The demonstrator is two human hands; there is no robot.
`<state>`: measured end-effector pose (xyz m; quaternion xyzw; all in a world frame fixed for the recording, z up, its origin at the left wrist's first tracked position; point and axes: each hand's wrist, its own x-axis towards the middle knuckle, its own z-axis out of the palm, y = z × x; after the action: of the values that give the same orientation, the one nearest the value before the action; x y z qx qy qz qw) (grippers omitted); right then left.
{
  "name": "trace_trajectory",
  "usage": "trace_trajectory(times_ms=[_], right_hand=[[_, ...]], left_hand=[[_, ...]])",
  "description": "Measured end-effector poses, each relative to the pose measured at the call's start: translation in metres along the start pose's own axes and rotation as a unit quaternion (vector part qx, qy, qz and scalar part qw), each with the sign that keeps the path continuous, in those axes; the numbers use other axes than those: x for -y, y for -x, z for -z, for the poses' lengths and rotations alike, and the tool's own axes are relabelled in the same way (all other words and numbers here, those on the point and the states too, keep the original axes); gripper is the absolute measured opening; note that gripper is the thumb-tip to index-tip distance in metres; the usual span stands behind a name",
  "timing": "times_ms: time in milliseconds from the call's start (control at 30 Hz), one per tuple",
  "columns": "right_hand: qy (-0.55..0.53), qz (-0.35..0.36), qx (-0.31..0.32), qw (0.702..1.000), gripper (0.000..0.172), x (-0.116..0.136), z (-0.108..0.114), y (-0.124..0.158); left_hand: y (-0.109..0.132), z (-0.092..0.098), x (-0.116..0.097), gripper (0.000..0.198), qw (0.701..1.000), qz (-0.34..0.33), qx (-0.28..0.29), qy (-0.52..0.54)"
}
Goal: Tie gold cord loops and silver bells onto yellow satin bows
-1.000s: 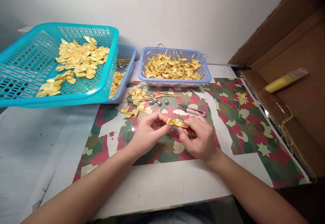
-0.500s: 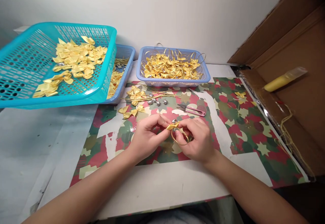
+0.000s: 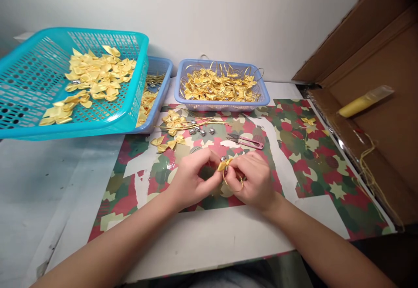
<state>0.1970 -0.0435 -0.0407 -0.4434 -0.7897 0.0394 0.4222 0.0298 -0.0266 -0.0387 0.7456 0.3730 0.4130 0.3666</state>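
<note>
Between my two hands is a yellow ribbon bow (image 3: 224, 165) with a silver jingle bell (image 3: 223, 159) at its far side and a gold cord loop (image 3: 232, 187) hanging on the near side. My right hand (image 3: 253, 177) is closed in a pinch on the right part of the bow, its fingers partly inside the loop. At the bow's left side, my left hand (image 3: 196, 177) pinches with thumb and forefinger; its fingertips hide part of the ribbon. Beyond the hands lie several loose bells (image 3: 202, 132), gold cords (image 3: 209, 124), loose bows (image 3: 162, 143) and pink-handled thread snips (image 3: 246, 141).
A turquoise basket (image 3: 126, 122) of bows overlaps a blue basket (image 3: 165, 79) at the left. Another blue basket (image 3: 225, 105) holds finished-looking bows with loops. A cardboard box (image 3: 369, 61) with a yellow-filled tube (image 3: 365, 102) stands right. Patterned paper (image 3: 329, 179) covers the table.
The bow has turned slightly and moved a little right between my fingers. My left fingertips have shifted along its left side. The loop hangs slightly lower.
</note>
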Motion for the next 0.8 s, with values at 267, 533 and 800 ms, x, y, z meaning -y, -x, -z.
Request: trace_trajectory(times_ms=[267,533,800], right_hand=[[0.005,0.013,0.022,1.000,0.023,-0.001,0.001,0.001],[-0.019,0.013,0.010,1.000,0.026,-0.001,-0.002,0.001],[-0.109,-0.050,0.034,0.992,0.025,-0.003,0.005,0.000]], left_hand=[[0.000,0.005,-0.002,0.008,0.982,-0.079,0.062,-0.161],[0.003,-0.001,0.001,0.019,0.981,-0.065,0.049,-0.175],[0.005,-0.005,-0.007,0.018,0.996,-0.003,0.025,-0.089]])
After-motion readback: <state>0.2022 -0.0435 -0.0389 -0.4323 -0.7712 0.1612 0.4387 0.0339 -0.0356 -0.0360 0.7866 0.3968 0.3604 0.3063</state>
